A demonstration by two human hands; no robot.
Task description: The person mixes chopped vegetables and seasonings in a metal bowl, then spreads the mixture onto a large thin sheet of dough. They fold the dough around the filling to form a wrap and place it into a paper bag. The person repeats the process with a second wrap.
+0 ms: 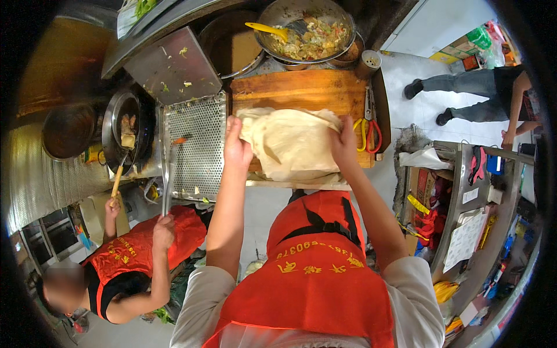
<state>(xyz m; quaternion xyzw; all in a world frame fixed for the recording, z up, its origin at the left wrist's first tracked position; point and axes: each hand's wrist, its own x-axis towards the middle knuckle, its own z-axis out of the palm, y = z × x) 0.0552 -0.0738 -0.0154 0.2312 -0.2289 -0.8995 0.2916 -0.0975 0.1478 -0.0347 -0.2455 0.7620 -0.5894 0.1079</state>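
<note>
A broad, pale, folded sheet that looks like thin flatbread or dough (300,143) spans the space between my two hands, over a wooden cutting board (283,89). My left hand (237,145) grips its left edge, thumb up. At the opposite edge, my right hand (343,143) has hold of the sheet, with part of the fingers hidden behind it. Scissors with one yellow and one red handle (369,130) lie on the board just right of my right hand. A pale layer (300,183) shows along the board's near edge.
Behind the board stand a steel bowl of chopped filling (320,43) with a yellow-handled utensil (266,29), a large pot (233,43) and a cup (370,61). A perforated tray (198,143) adjoins at left. A co-worker (143,252) tends a wok (126,130); another person (470,93) stands right.
</note>
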